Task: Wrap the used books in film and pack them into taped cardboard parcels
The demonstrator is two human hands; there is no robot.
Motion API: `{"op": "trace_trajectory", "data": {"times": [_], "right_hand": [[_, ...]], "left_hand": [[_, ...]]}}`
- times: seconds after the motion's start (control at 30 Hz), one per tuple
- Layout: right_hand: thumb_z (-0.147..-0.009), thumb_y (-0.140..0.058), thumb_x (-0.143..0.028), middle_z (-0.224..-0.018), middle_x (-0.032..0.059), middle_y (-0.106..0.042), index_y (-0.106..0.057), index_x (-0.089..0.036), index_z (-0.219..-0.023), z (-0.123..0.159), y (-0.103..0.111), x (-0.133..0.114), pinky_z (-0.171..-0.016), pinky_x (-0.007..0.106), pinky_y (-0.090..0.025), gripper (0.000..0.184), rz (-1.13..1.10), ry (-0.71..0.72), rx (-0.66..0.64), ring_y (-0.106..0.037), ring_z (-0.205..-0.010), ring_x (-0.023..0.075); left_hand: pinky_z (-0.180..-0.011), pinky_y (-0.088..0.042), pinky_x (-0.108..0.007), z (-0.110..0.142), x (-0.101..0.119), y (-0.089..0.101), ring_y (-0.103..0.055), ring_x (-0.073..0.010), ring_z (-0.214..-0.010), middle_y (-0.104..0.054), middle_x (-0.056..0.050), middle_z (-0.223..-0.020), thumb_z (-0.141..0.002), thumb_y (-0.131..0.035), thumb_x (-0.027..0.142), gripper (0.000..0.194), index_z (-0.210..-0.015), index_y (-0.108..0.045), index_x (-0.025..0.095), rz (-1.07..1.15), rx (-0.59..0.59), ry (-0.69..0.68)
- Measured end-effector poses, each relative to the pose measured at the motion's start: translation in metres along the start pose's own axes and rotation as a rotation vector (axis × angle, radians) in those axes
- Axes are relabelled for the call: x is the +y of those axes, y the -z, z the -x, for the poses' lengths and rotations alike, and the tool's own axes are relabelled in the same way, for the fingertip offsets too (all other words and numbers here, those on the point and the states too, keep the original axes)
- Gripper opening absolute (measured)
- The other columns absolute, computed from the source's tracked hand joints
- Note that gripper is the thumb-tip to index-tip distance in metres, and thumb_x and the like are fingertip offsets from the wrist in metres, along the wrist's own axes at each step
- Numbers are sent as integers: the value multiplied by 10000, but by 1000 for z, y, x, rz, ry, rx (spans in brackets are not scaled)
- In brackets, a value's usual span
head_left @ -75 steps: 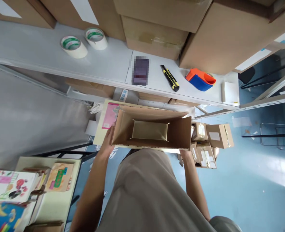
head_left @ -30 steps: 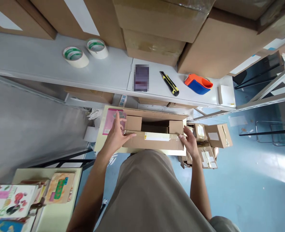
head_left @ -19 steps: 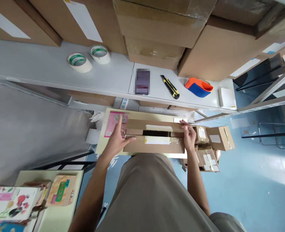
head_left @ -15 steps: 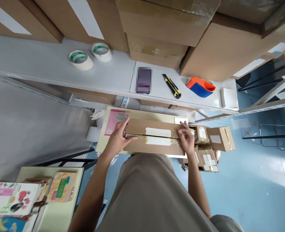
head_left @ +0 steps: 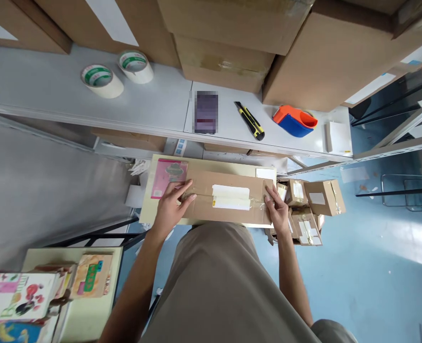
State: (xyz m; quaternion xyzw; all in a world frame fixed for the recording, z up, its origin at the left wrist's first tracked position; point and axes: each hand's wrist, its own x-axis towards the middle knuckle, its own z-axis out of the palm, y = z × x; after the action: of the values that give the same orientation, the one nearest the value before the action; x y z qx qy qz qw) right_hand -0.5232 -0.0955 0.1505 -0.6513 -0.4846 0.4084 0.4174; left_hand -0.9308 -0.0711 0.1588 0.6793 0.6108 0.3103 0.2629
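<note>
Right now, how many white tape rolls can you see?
2, on the shelf at left: a near roll, a far roll behind and right of it. More may be hidden.

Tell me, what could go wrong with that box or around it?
The flaps of the box might spring up if the left hand and right hand, resting at its ends, let go. The cutter lies close to the shelf's front edge, so a bump could knock it off.

Left hand (head_left: 172, 205), right hand (head_left: 277, 208) apart, apparently loosely curled.
</note>
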Motion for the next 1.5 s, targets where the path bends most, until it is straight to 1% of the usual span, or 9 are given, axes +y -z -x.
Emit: {"op": "trace_trajectory", "data": {"times": [0.1,0.23,0.47,0.6,0.83,1.13,1.3,1.4,1.5], "right_hand": [[-1025,-799,-651,-1752,110,-572,-812,-270,-1492,-6,0,-1,-1444,634,-332,602,-25,-6,-3,-421,-1733,383],[-1004,-803,-690,-1750,105,-570,-820,-261,-1479,-12,-2,-1,-1445,640,-328,640,-41,-7,4,-420,-1732,387],[-979,-831,-676,-1680,79,-649,-851,-275,-1424,-18,-1,1,-1434,601,-366,600,-41,-11,8,-471,-1706,370],[-962,-860,-656,-1607,97,-716,-873,-266,-1375,-21,-4,2,-1434,601,-368,569,-101,-6,30,-493,-1695,367],[-888,-878,-757,-1641,145,-675,-924,-217,-1235,-21,-16,7,-1391,602,-443,643,-254,-74,145,-549,-1652,420],[-928,-820,-784,-1639,184,-683,-922,-194,-1226,-17,-17,8,-1356,572,-482,669,-212,-33,135,-576,-1635,406],[-959,-811,-740,-1560,158,-765,-941,-252,-1105,-21,1,-15,-1299,617,-539,526,-142,77,106,-693,-1511,416],[-1040,-739,-675,-1500,120,-803,-937,-290,-1068,-36,23,-45,-1263,621,-570,434,-63,221,124,-729,-1453,396],[-1093,-685,-601,-1483,99,-810,-912,-310,-1169,-67,45,-79,-1282,624,-545,377,42,415,175,-717,-1459,371]], "left_hand": [[-961,-652,-393,0,-3,3,-776,-240,-1005,-740,-123,-1329,-1132,-627,557,499,-1523,-758,275,-17,-18,-23],[-996,-655,-404,0,-5,7,-792,-254,-1067,-746,-115,-1332,-1140,-623,546,472,-1507,-772,291,-42,-47,-44],[-897,-662,-356,-4,-4,0,-803,-241,-1077,-776,-97,-1277,-1145,-637,529,394,-1375,-841,283,7,49,-14],[-941,-664,-373,-11,-4,-3,-798,-260,-1137,-787,-100,-1260,-1132,-643,575,410,-1323,-861,285,59,75,6],[-940,-668,-387,-12,-5,-9,-792,-272,-1157,-798,-116,-1259,-1078,-690,652,488,-1276,-873,245,188,113,100],[-964,-685,-425,-6,7,-7,-770,-292,-1206,-782,-135,-1292,-1099,-617,679,526,-1278,-835,235,138,101,156],[-1222,-582,-567,-21,34,2,-682,-348,-1412,-733,-162,-1410,-1124,-634,577,388,-1215,-822,251,-73,247,-7],[-1265,-543,-575,-45,65,5,-681,-340,-1411,-730,-140,-1433,-1148,-615,508,320,-1242,-809,272,-98,266,-119],[-1261,-538,-552,-77,106,3,-699,-318,-1373,-748,-119,-1412,-1166,-594,463,300,-1241,-812,271,-83,241,-244]]}}
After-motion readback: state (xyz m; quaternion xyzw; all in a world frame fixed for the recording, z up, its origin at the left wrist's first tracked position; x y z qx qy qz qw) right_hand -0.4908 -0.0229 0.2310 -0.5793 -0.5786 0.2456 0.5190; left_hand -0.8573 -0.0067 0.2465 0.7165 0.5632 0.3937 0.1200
